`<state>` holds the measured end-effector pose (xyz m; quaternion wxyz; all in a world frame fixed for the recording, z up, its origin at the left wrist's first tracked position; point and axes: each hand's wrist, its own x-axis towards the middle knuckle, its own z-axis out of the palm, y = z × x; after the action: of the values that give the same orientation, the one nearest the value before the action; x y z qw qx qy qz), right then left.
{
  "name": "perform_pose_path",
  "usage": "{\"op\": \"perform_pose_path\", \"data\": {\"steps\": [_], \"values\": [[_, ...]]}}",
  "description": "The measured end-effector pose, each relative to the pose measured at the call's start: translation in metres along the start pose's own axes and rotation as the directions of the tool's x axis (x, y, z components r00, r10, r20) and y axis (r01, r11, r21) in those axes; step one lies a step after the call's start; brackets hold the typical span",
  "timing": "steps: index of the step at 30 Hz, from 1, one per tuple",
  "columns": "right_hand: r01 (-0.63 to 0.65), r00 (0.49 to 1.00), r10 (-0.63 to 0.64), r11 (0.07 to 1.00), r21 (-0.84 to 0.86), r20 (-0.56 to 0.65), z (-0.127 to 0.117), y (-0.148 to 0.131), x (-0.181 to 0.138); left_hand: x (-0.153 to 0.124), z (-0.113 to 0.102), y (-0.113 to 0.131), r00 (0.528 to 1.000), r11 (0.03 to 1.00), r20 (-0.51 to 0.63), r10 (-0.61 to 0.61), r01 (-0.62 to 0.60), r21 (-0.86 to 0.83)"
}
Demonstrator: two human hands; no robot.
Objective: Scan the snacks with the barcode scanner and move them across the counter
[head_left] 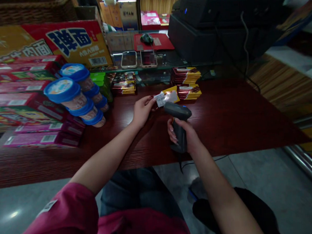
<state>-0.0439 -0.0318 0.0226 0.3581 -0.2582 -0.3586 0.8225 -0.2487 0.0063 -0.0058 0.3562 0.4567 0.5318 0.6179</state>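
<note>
My left hand [142, 110] pinches the left end of a small yellow and red snack packet [168, 96], whose white barcode label faces up. In my right hand [186, 131] is a dark grey barcode scanner [178, 111], its head close to the packet and its cord hanging over the counter's front edge. Behind the packet, to the right, lie two stacks of similar packets, a near stack [189, 91] and a far stack [185, 75]. Another packet stack [124, 86] sits further left.
Blue-lidded tubs [63, 90] are piled at left beside red boxes [28, 102] and purple boxes [43, 137]. A noodle carton [72, 44] stands behind them. Two phones, one a white-rimmed phone [129, 59], lie on the glass shelf with a mouse [146, 38]. Black equipment [206, 39] fills the back right.
</note>
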Motion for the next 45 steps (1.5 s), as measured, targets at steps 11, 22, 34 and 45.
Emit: {"op": "perform_pose_path", "data": {"steps": [11,22,34,45], "values": [[-0.027,0.999,0.024,0.998,-0.056,-0.047,0.005,-0.003,-0.002,-0.013,-0.014,0.003,1.000,0.996,-0.018,-0.025,0.027,0.086],[-0.010,0.996,0.005,0.998,-0.056,-0.088,0.008,-0.003,-0.003,-0.006,-0.019,0.001,0.989,0.983,-0.098,0.109,-0.093,0.157],[-0.055,0.993,0.050,0.998,-0.042,-0.111,0.006,-0.004,-0.002,0.023,-0.110,0.013,0.877,0.634,-0.086,0.473,-0.272,0.724],[-0.036,0.980,0.028,0.999,-0.036,-0.197,0.010,-0.005,-0.003,0.024,-0.102,0.012,0.952,0.295,-0.099,0.288,0.010,0.955]]}}
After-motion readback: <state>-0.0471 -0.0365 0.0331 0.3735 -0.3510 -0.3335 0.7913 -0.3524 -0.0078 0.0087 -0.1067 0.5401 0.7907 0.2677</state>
